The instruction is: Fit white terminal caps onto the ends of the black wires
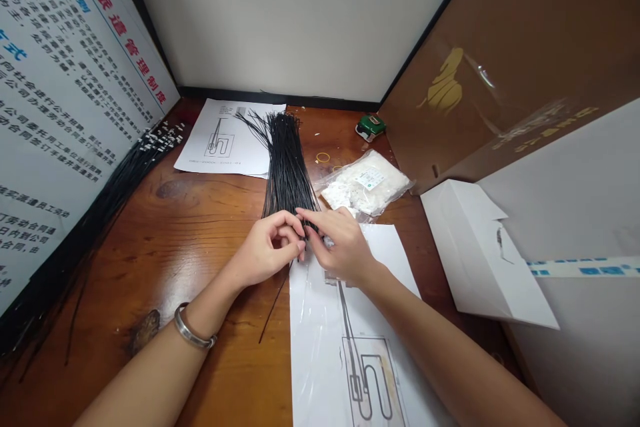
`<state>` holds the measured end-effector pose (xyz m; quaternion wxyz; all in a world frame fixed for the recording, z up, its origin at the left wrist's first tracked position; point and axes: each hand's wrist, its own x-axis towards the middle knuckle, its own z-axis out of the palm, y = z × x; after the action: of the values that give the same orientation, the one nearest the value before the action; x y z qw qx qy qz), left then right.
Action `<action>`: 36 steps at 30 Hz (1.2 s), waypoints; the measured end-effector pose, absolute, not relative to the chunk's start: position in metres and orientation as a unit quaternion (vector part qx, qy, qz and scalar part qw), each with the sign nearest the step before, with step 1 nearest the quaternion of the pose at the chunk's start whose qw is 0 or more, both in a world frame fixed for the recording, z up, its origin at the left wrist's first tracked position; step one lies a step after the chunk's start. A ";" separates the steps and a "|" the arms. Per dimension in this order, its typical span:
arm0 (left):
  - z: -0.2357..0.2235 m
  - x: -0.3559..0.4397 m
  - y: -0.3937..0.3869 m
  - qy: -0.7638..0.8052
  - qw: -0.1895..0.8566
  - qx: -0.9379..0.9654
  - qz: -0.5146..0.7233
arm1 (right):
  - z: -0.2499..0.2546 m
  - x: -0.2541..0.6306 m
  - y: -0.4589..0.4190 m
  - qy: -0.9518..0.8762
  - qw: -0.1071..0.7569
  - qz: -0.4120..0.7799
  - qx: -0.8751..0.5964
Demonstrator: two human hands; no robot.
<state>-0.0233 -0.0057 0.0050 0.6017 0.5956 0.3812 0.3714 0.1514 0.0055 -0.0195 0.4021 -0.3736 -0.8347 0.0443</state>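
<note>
In front of a bundle of thin black wires (287, 167), both my hands meet at the middle of the table. My left hand (267, 247) is closed in a pinch on a single black wire (273, 313), whose tail hangs toward me across the table. Close against it, my right hand (340, 240) also has thumb and forefinger pinched at the wire's end; whatever sits between those fingertips is too small to make out. Under my right hand lies a printed drawing sheet (320, 347) in a clear sleeve. Just beyond is a plastic bag of small white parts (370, 180).
Another drawing sheet (225, 140) lies at the back left. More black wires with white ends (150, 147) lean along the left panel. A green tape measure (371, 125), a yellow rubber band (323, 157) and an open white box (480, 247) are toward the right.
</note>
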 end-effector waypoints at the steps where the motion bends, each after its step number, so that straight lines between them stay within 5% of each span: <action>1: 0.004 -0.023 -0.006 0.381 0.604 0.595 0.368 | -0.019 0.151 0.006 -0.837 0.401 0.046 -0.369; 8: -0.005 -0.020 -0.001 0.454 0.566 0.518 0.453 | -0.017 0.152 0.004 -0.861 0.426 0.008 -0.276; 24: -0.001 -0.020 0.000 0.460 0.534 0.557 0.440 | -0.015 0.148 -0.001 -0.897 0.378 0.038 -0.224; 29: 0.002 -0.022 0.000 0.453 0.530 0.588 0.410 | -0.020 0.150 0.002 -0.826 0.467 0.018 -0.316; 36: 0.004 -0.024 -0.004 0.428 0.500 0.668 0.346 | -0.024 0.153 0.007 -0.802 0.473 0.010 -0.365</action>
<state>-0.0240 -0.0043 0.0041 0.4997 0.6684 0.4284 0.3464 0.1533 0.0065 -0.0242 0.4727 -0.3652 -0.8019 0.0101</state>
